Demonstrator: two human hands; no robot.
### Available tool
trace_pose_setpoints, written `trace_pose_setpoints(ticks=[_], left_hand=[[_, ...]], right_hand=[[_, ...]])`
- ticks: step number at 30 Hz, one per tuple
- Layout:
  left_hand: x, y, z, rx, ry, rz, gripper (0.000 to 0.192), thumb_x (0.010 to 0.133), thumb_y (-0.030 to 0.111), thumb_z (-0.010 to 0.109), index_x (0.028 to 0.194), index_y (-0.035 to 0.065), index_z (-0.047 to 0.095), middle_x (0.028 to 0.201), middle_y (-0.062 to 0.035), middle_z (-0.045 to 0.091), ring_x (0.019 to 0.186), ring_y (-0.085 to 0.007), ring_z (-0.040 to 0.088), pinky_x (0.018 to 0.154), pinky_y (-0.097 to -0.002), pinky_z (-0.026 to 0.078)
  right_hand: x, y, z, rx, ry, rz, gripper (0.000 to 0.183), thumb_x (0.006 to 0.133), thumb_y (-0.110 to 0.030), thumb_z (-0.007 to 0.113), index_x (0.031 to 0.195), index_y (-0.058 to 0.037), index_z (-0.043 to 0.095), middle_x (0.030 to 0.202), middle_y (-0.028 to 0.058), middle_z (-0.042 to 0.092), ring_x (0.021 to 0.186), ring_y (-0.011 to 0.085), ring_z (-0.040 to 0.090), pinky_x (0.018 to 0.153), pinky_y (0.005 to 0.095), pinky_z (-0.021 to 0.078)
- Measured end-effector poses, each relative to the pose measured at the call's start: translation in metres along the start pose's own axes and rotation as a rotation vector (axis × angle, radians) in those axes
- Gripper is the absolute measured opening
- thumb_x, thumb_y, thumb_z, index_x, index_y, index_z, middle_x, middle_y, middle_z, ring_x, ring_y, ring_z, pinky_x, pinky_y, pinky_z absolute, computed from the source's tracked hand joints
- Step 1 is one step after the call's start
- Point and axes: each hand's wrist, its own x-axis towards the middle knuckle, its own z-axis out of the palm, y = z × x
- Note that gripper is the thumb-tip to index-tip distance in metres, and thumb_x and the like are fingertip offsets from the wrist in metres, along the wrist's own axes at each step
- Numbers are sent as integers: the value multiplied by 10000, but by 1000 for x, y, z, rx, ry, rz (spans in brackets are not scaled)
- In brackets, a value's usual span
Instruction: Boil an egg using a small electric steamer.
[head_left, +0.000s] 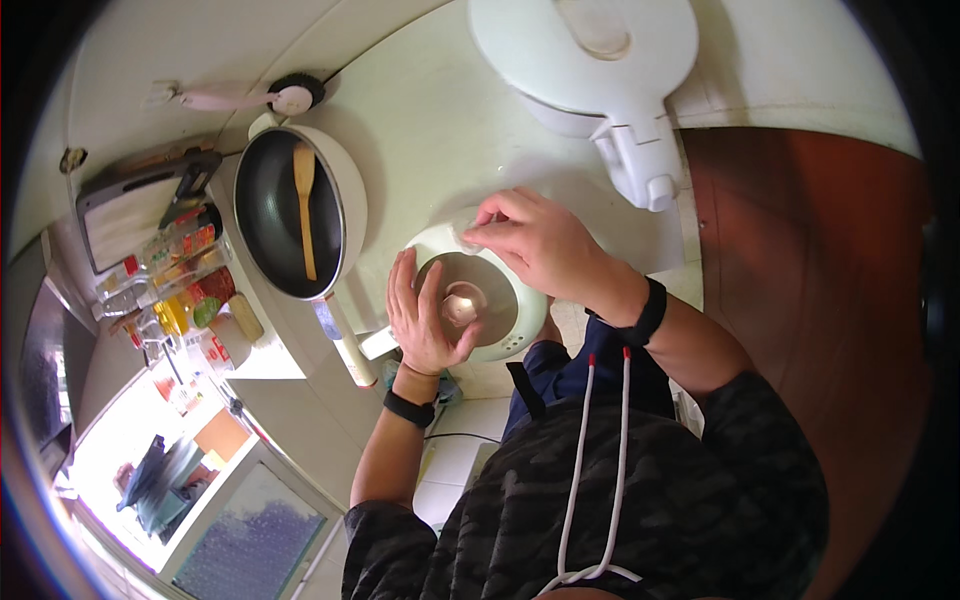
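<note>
A round, pale green kitchen appliance with a grey inner bowl lies in front of me, a pinkish metal hub in its middle. My left hand lies on its left side with the fingers spread over the rim and bowl. Between the thumb and fingers of my right hand is a small whitish wad, perhaps tissue or cloth, against the upper rim. Part of the wad is hidden by the fingers. A short white handle sticks out beside my left wrist.
A white-sided frying pan holding a wooden spatula stands to the left. A white electric kettle stands at the back. Bottles and a cutting board crowd the far left. A reddish-brown panel is at right.
</note>
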Motion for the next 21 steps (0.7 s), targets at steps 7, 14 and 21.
trace_pose_setpoints(ticks=[7,14,21], left_hand=[[3,-1,-1,-26,24,10,768,798,596,694,1325,52,574,1498,-290,435,1374,-487,440,1119,-587,338],[3,-4,4,-73,91,-6,727,910,613,546,1291,-6,560,1489,-294,462,1365,-487,463,1120,-576,357],[1,-4,4,-152,115,-28,720,895,605,552,1288,1,569,1483,-278,487,1388,-456,464,1132,-568,344]], right_hand=[[31,-4,24,-207,-134,-47,109,862,-84,676,909,-101,772,923,56,652,908,268,650,762,375,543],[57,10,4,-31,-142,196,123,890,-66,698,990,-37,764,973,102,687,813,270,672,735,333,539],[0,-15,-4,-175,-78,27,116,837,-85,763,947,-49,770,949,65,670,850,223,663,738,345,549]])
